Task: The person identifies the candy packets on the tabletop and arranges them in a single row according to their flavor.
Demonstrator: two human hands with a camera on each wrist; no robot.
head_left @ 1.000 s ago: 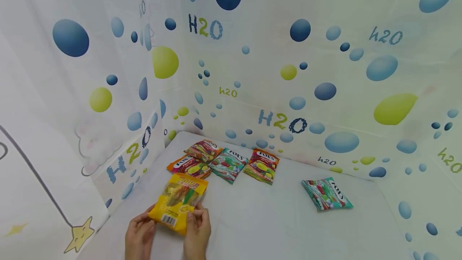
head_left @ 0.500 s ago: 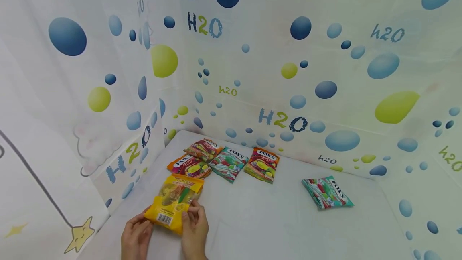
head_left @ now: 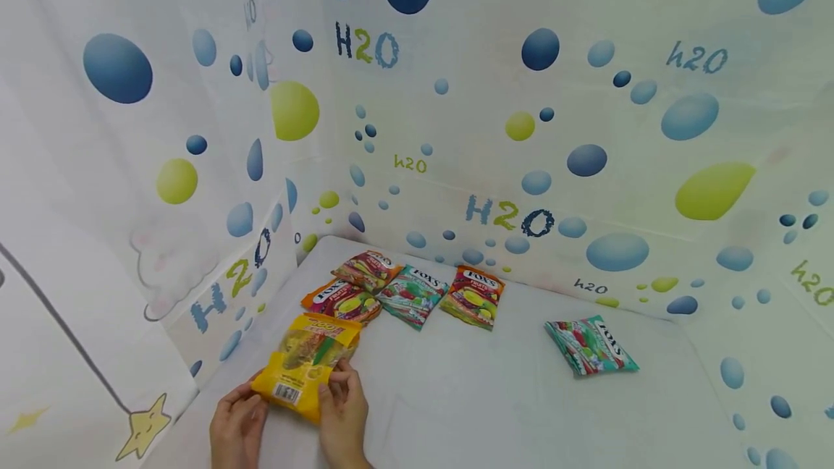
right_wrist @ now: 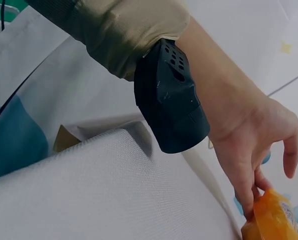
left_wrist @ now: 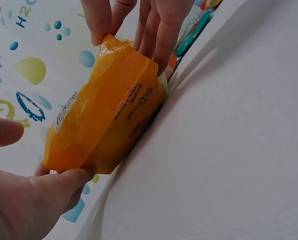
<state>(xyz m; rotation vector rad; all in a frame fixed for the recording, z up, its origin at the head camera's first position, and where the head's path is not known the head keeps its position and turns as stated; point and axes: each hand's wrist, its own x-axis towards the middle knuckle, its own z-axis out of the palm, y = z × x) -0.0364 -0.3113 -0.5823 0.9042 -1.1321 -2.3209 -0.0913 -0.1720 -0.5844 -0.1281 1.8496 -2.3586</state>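
In the head view I see the left hand and right hand pinching a shiny yellow plastic bag, near left, just short of an orange-and-purple FOX'S packet. The left wrist view shows them gripping opposite edges. The right wrist view includes a black perforated device.

A makeshift screened booth is showing here. Pale sheets printed with blue and green drops and "H2O" lettering are serving as walls at the back and sides, a smiling star is decorating the left one, and a white-covered table is filling the corner. Whether home, office or lab is surrounding it, the views aren't revealing.
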